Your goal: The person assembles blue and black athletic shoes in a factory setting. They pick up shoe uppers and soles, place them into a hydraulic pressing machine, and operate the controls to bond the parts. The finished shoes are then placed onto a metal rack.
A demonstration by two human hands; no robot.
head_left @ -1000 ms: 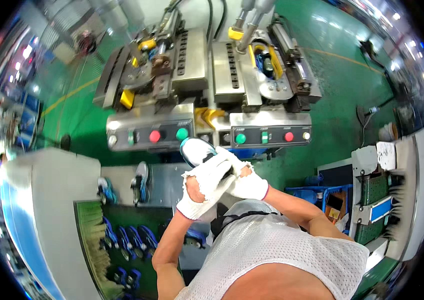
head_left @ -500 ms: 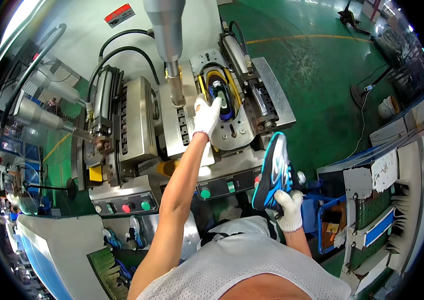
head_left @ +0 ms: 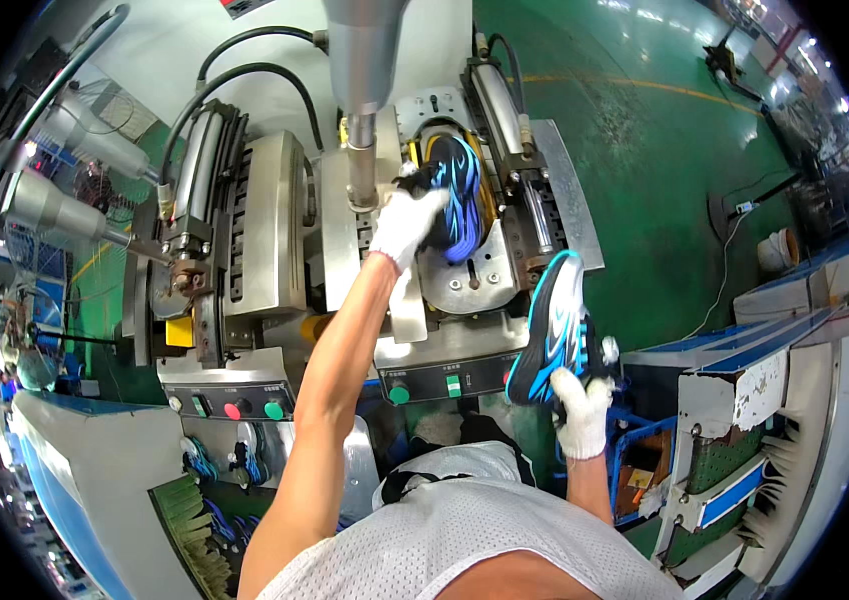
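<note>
My gloved left hand [head_left: 409, 222] is closed on a black, blue and purple sports shoe [head_left: 460, 195]. That shoe is tipped on its side over the yellow-edged holder of a metal press [head_left: 457, 294], with its sole facing right, slightly blurred. My right hand [head_left: 583, 412], also in a white glove, grips the heel end of a second sports shoe [head_left: 545, 335] to the right of the press front. This one is black, white and bright blue; its toe points up and its sole faces left. The fingers behind it are partly hidden.
A thick vertical press rod [head_left: 362, 160] stands just left of my left hand. A control panel with buttons [head_left: 445, 383] runs along the press front. More shoes [head_left: 250, 458] lie at the lower left. A blue-framed bin [head_left: 642, 470] and a brush-edged unit [head_left: 735, 480] stand at right.
The shoe under my left hand sat upright in the press holder; it is now lifted and turned on its side. My right hand still holds its shoe. The view has shifted slightly.
</note>
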